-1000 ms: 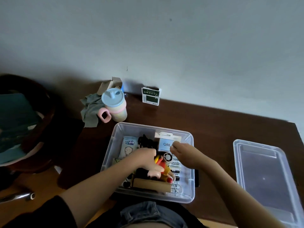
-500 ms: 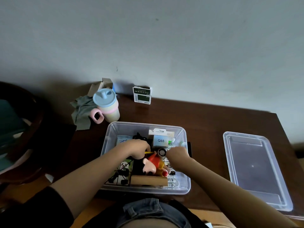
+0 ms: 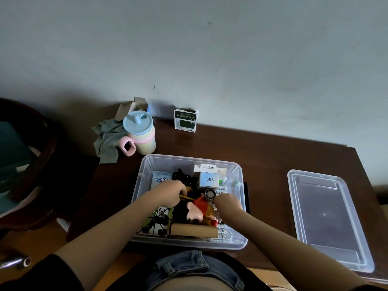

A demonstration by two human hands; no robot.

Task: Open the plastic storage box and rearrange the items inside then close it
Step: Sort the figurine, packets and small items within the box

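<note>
**Both hands deep in the open box, mid-rearrange**

Nearest, along the box's near wall, a wooden roller [image 3: 194, 230] lies with its long axis running left to right, a panda-print pack [image 3: 160, 219] just to its left. The plastic storage box [image 3: 189, 241] sits on the dark surface [image 3: 268, 156] right in front of the person, lid off.

Above the roller, the left hand [image 3: 171, 193] is curled round a thin yellow stick [image 3: 186, 198] whose length points right, toward a red and pink toy [image 3: 199, 208] lying between the two hands. The right hand [image 3: 227, 203] reaches in just right of that toy; its fingers are turned down out of sight, so I cannot tell whether its grip holds anything. The toy looks equally near both hands.

Farther in stands a white Q88 carton [image 3: 209, 179] against the far wall. The lid [image 3: 327, 217] lies well apart to the right, long axis near to far, nearer the right hand for closing.
</note>
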